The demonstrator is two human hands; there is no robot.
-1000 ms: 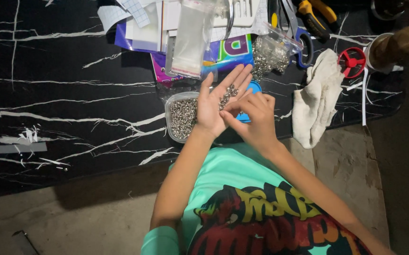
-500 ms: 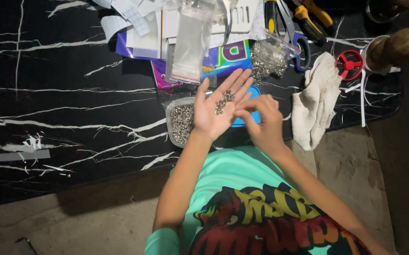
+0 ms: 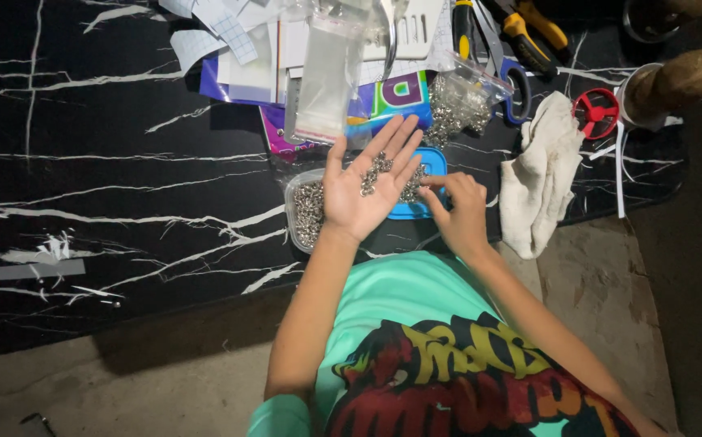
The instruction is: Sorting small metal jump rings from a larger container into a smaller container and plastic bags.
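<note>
My left hand [image 3: 365, 182] lies palm up over a black marble-patterned table [image 3: 108, 194], with a small pile of tiny silver metal pieces [image 3: 376, 171] resting on its fingers. Under it sits a clear plastic tub [image 3: 306, 212] full of the same silver pieces. My right hand [image 3: 458, 212] is just to the right, fingers pinched at the edge of a blue lid [image 3: 424, 193], close to the left fingertips. Whether it pinches a piece is too small to tell.
A clear plastic bag [image 3: 327, 77] and papers lie behind the hands. A bag of silver pieces [image 3: 458, 105], scissors and yellow-handled pliers [image 3: 529, 40] are at the back right. A white cloth [image 3: 539, 182], a red spool [image 3: 595, 112] and a brown cup [image 3: 675, 81] sit right.
My left hand has flattened and opened wider. My right hand has drawn away from the palm, down and to the right toward the blue lid.
</note>
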